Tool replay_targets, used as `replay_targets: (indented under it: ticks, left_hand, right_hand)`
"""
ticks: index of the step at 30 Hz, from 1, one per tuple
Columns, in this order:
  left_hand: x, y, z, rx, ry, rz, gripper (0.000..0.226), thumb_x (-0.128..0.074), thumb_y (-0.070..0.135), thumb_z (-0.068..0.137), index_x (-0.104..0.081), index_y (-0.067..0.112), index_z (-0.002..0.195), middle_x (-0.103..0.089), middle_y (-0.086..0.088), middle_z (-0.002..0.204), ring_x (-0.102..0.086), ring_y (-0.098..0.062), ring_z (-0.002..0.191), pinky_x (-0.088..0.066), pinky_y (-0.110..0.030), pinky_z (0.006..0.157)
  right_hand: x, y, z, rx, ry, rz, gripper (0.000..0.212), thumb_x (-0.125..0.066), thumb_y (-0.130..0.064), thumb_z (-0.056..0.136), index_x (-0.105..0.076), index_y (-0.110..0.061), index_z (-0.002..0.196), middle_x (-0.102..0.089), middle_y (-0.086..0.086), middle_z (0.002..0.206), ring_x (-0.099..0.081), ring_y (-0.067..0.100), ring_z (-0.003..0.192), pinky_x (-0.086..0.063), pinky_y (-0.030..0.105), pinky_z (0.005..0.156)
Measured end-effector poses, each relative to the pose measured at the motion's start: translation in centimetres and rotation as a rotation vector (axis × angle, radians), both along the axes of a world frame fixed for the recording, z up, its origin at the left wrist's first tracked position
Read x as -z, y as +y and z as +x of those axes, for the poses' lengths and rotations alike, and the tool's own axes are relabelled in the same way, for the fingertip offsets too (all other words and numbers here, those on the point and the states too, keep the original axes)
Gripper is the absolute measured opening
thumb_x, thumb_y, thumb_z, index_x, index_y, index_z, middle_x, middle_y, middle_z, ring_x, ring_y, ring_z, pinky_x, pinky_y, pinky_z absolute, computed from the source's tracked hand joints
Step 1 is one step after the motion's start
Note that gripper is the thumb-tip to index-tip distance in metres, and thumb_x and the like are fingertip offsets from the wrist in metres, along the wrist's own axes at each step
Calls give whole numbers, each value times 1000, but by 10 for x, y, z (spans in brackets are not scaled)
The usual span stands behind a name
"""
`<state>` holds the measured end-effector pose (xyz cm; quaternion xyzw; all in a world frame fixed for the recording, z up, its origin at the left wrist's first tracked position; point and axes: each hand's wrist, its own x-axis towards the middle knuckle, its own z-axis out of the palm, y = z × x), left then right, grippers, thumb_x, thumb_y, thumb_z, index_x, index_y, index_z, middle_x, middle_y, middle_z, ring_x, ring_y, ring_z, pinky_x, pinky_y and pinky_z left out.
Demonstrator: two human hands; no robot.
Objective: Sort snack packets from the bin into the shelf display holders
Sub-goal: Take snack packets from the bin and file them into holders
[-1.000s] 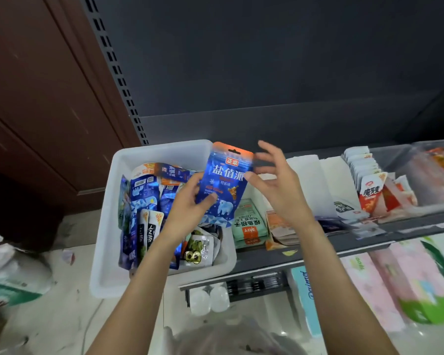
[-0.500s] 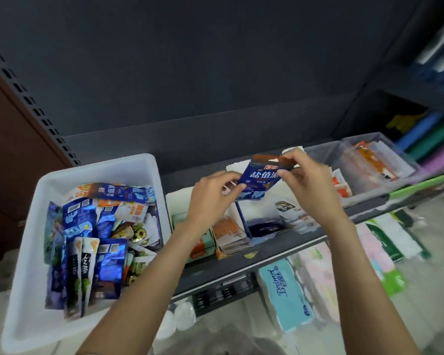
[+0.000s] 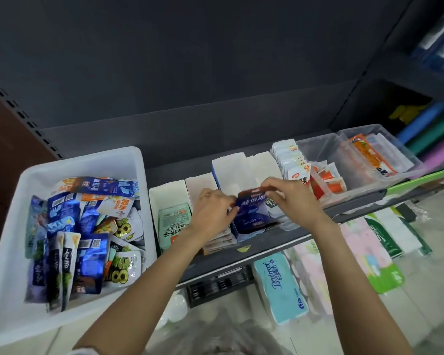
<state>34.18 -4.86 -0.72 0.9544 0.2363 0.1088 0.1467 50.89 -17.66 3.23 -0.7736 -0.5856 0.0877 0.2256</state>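
Two hands meet over a row of white display holders (image 3: 244, 172) on a dark shelf (image 3: 267, 242), both gripping one blue snack packet (image 3: 251, 208) with an orange-brown top strip. The left hand (image 3: 212, 213) has its fingers curled against the packet's left edge; the right hand (image 3: 290, 198) pinches the top strip between thumb and fingers. The packet stands nearly upright, its lower part down inside the third holder from the left, in front of other dark blue packets already there.

In the holder at far left lies a pale green packet (image 3: 174, 224), and a stack of beige packets (image 3: 219, 242) sits partly hidden beneath the left wrist in the next. To the right of the hands, a dense row of white and red packets (image 3: 292, 162) stands on edge, beside clear plastic tubs (image 3: 364, 139) that hold orange and red packets.

At the left end of the shelf a large white bin (image 3: 128, 160) holds a loose heap of packets, mostly blue foil mixed with white ones marked with green rings. Below the shelf, packs of tissue (image 3: 279, 285) in turquoise, pink and green wrappers are stacked together.
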Motion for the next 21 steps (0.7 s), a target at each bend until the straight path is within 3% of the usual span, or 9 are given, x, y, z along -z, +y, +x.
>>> replay_targets:
  ticks: [3, 5, 7, 9, 12, 17, 21]
  left_hand:
    - [6, 0, -10, 145, 130, 29, 27, -51, 38, 92, -66, 30, 113, -52, 12, 132, -31, -13, 133, -2, -45, 113]
    - [6, -1, -16, 191, 127, -17, 25, -51, 39, 93, -65, 34, 113, -49, 15, 134, -24, -11, 136, 2, -45, 115]
    - [4, 0, -21, 218, 60, -74, 24, -53, 37, 93, -65, 33, 114, -54, 14, 130, -31, -11, 133, -7, -38, 115]
    - [0, 1, -27, 208, -65, -112, 23, -56, 32, 91, -66, 29, 111, -61, 12, 119, -45, -13, 122, -26, -34, 108]
    - [-15, 4, -48, 75, -313, -126, 18, -55, 28, 87, -68, 23, 99, -68, 9, 97, -58, -12, 93, -47, -31, 83]
    - [-32, 27, -124, -215, -547, -102, 19, -49, 28, 89, -63, 16, 89, -64, 8, 82, -56, -3, 75, -47, -22, 66]
    - [-17, 61, -201, -529, -390, -56, 20, -55, 29, 87, -65, 15, 98, -66, 2, 89, -58, -14, 81, -45, -28, 66]
  right_hand:
    - [10, -1, -3, -58, -88, -188, 19, -53, -14, 93, -69, -19, 104, -67, 7, 89, -54, 23, 95, -42, 32, 75]
    - [15, -4, -4, -47, -128, -245, 24, -51, -15, 92, -70, -20, 106, -69, 5, 95, -49, 23, 101, -40, 33, 84]
    - [13, -7, -5, -44, -108, -292, 27, -51, -12, 89, -70, -20, 107, -71, 3, 99, -51, 25, 102, -40, 33, 87]
    - [2, -9, -11, -30, -71, -267, 32, -52, -6, 86, -69, -18, 110, -70, 4, 104, -55, 25, 102, -38, 28, 87]
    - [-26, -2, -32, 27, 14, -50, 34, -51, 0, 89, -66, -17, 115, -67, 0, 111, -55, 18, 107, -38, 20, 86]
    - [-52, 46, -105, -121, 138, 200, 28, -50, -3, 93, -67, -19, 107, -70, -9, 102, -64, 9, 95, -53, 30, 84]
    - [-30, 108, -176, -259, 288, 165, 23, -52, -10, 91, -67, -21, 105, -71, -12, 93, -66, 4, 88, -54, 33, 78]
